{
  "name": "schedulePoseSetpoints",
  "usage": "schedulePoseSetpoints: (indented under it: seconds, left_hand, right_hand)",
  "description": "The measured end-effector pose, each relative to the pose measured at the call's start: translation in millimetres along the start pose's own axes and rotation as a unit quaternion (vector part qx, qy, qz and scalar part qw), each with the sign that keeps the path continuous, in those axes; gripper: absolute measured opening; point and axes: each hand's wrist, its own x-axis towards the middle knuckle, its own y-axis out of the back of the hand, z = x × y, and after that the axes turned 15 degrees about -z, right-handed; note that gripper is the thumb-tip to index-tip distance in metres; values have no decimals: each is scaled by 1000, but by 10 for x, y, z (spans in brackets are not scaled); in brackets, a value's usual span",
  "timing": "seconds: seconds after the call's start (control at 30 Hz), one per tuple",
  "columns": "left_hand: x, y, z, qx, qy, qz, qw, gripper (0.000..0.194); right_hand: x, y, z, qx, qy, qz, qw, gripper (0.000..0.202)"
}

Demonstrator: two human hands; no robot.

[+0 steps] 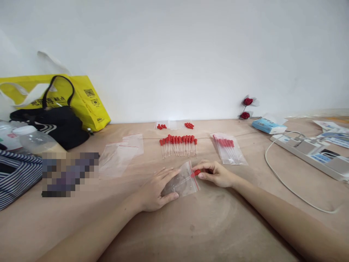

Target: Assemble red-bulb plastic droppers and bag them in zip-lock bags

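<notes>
A clear zip-lock bag [188, 186] with a red line along its mouth lies in front of me. My left hand [159, 189] holds it from the left, thumb and fingers spread over its sides. Between the thumb and fingers of my right hand [216, 174] is the red bulb of a dropper [196, 173], its thin clear stem reaching into the bag's mouth. Behind the bag, a row of red-bulbed droppers [178, 141] lies side by side, stems toward me. To the right, a filled zip-lock bag [236, 157] contains several more droppers.
Flat zip-lock bags [117, 158] lie on the left. Loose red bulbs [161, 126] rest on plastic by the wall. A yellow bag [95, 109], black bag [62, 123] and bottle [38, 140] stand far left. Right are tissues [268, 126], a power strip [308, 153] and its cable.
</notes>
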Motion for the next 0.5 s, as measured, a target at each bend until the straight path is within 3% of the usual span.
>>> schedulePoseSetpoints:
  seconds: [0.2, 0.4, 0.5]
  left_hand:
    - [34, -15, 15, -4, -5, 2, 1000, 61]
    - [-1, 19, 2, -35, 13, 14, 999, 61]
    - [-69, 36, -57, -56, 12, 23, 998, 60]
  right_hand:
    - [120, -138, -38, -100, -17, 3, 995, 25]
    - [182, -179, -38, 17, -17, 19, 1000, 24]
    - [161, -159, 2, 44, -53, 57, 996, 25]
